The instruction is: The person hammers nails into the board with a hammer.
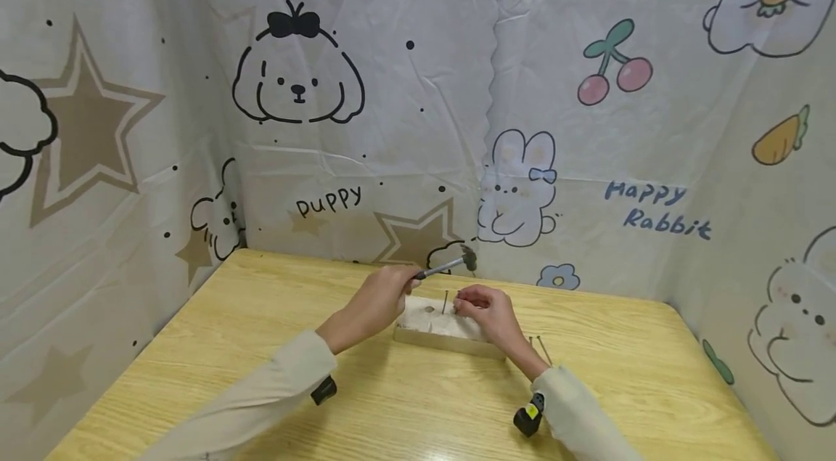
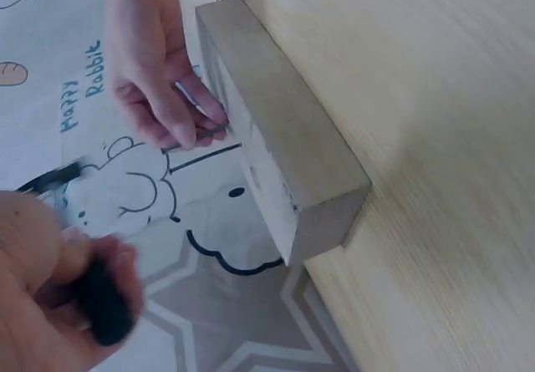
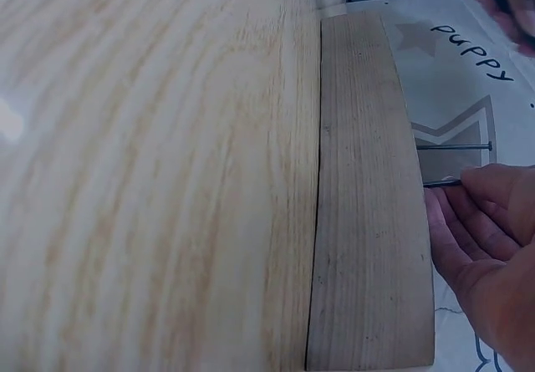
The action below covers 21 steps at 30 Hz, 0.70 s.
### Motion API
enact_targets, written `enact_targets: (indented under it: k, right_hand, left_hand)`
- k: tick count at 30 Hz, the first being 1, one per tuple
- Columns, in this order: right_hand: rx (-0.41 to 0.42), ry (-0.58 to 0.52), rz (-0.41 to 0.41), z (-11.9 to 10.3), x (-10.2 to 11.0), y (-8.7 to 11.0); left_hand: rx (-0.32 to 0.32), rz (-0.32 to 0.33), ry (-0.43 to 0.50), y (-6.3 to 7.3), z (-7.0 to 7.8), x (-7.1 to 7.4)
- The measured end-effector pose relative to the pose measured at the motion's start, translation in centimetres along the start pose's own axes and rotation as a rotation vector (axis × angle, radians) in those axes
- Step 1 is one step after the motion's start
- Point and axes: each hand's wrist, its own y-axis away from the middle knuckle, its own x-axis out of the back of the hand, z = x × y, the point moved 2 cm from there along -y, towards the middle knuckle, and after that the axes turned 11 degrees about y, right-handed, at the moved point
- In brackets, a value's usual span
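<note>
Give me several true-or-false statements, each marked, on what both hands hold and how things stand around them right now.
1. The left hand grips a grey-shafted, dark-headed hammer. True.
2. The right hand pinches a thin dark metal nail at the rectangular tan wooden block. True.
3. The hammer's head rests on the block. False: it is raised clear of the block.
4. A second thin metal nail stands upright at the block's top face, beside the pinched one. True.
5. The right hand lifts the block into the air. False: the block sits on the yellow wood-grain table.
</note>
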Motion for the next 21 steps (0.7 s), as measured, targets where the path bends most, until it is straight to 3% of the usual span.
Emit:
enact_targets:
  k: [6,10,16,19,21]
  right_hand:
    - [-0.006,-0.011,-0.010,0.4,-0.2,-0.1]
    - [-0.019,-0.002,-0.011,0.3,-0.4,0.0]
    - [-0.007,-0.024,-0.013,0.3,-0.1,-0.1]
    - [-0.015,-0.025,-0.019,0.3,0.0,0.0]
    - [-0.011,-0.023,-0.020,0.4,-0.1,0.0]
  left_hand:
    - [-0.001,-0.060,-0.033,0.7,-0.9,-0.6]
    - [-0.021,0.026,0.037,1.1,-0.8,-0.1]
    - [-0.001,-0.067,-0.024,0.8,-0.5,0.0]
    - [-0.001,-0.016,0.027,0.5,-0.3,0.1]
    - [0.005,-0.020,0.038,0.5,-0.3,0.0]
